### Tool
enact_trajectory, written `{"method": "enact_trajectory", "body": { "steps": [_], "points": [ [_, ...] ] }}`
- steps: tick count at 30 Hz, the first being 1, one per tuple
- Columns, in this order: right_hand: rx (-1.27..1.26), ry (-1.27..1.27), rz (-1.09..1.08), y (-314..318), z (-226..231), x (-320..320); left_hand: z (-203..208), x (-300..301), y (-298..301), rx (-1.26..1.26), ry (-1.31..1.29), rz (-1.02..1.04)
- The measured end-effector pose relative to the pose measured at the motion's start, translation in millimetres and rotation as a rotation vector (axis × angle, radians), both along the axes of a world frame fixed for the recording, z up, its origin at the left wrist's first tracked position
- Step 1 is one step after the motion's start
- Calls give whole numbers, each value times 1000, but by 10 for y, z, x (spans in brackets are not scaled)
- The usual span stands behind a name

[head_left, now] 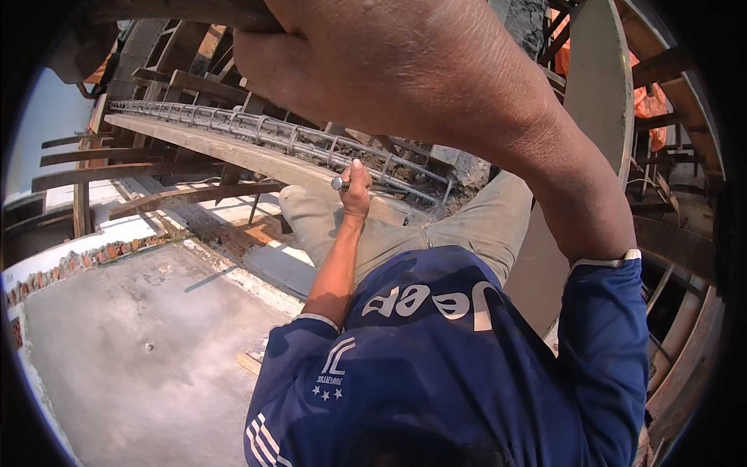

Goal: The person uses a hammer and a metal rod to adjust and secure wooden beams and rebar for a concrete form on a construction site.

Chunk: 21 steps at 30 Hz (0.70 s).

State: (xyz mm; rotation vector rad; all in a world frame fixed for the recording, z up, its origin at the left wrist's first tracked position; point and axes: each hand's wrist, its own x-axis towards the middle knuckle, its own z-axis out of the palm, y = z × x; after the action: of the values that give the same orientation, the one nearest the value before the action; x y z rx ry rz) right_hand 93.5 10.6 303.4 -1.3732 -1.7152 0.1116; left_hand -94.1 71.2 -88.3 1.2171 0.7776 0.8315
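My right hand [334, 66] is raised very close and fills the top of the view, closed around the dark handle of a hammer [179, 11]. The hammer's dark, blurred head reaches the upper left edge. Lower down, my left hand [357, 193] is closed on a metal rod [340, 184], whose round end points up to the left; its far end is hidden. The left fist rests beside a long wooden plank [226, 153] and a cage of tied steel rebar [292, 140], just above my lap.
Rough concrete [459, 167] meets the rebar's near end. A tall board [603, 86] stands to the right, with timber props and orange sheeting [652, 117] behind. Dark beams [124, 173] jut out at left. Below left lies a grey concrete slab [140, 327] edged with broken brick [93, 261].
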Motion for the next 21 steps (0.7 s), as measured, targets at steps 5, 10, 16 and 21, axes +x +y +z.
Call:
{"method": "enact_trajectory", "body": {
  "steps": [5, 10, 16, 21],
  "points": [
    [325, 101, -74, 273, -213, -287, -142, -279, -72, 337, 258, 87],
    [-725, -242, 44, -200, -1869, -217, -136, 436, -1, -19, -40, 228],
    [-493, -204, -19, -132, -1077, -160, -431, 103, 127, 336, 194, 26],
    [514, 87, -211, 29, 327, -281, -46, 156, -30, 7, -30, -130]
  ]
}}
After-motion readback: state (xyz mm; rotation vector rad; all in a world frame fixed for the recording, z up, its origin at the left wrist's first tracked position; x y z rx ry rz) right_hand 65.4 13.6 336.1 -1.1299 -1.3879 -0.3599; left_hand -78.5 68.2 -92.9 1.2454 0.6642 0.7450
